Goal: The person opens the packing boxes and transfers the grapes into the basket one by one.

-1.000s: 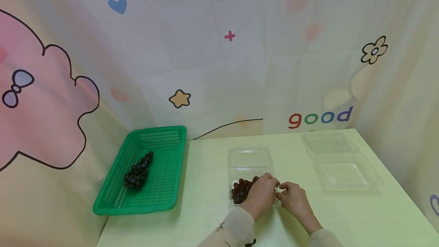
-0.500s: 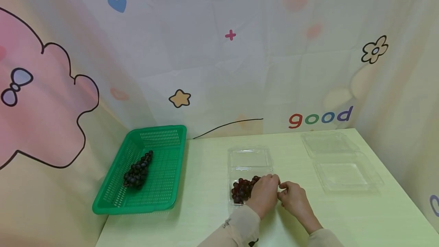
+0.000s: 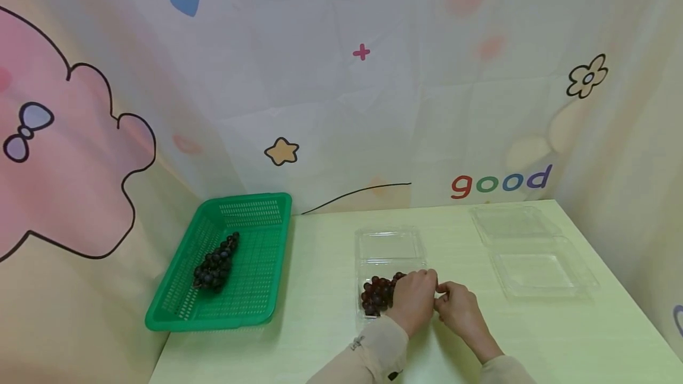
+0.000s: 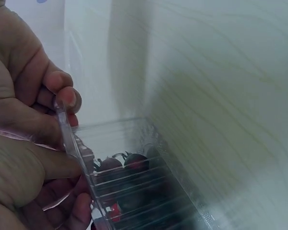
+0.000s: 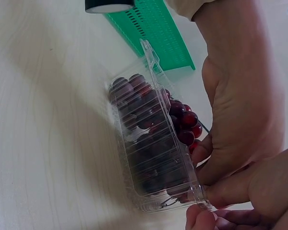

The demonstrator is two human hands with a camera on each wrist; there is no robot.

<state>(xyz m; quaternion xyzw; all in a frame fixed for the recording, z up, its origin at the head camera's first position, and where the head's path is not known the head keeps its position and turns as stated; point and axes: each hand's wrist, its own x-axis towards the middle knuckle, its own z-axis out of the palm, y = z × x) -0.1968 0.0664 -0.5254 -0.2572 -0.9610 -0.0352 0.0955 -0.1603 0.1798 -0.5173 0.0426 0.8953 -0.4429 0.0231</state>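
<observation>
A hinged clear plastic container (image 3: 392,246) stands with its lid folded back and a bunch of dark red grapes (image 3: 376,295) in its near half. Over the right part of the grapes is my left hand (image 3: 415,302), its fingers curled in behind the rim. In the right wrist view, those fingers touch the grapes (image 5: 186,117) beside the ribbed wall. My right hand (image 3: 463,314) pinches the container's right rim, thumb and fingertips at the corner. The left wrist view has both hands (image 4: 19,167) close together at the rim. My left fingertips are partly hidden.
A green plastic basket (image 3: 267,289) stands at the left of the table (image 3: 320,265) with a bunch of black grapes (image 3: 216,264) in it. Another clear container (image 3: 533,271) lies with its lid folded back at the right. A printed curtain (image 3: 341,93) hangs behind.
My left hand has shifted slightly right, toward the container's right rim, over the grapes. My right hand has barely moved.
</observation>
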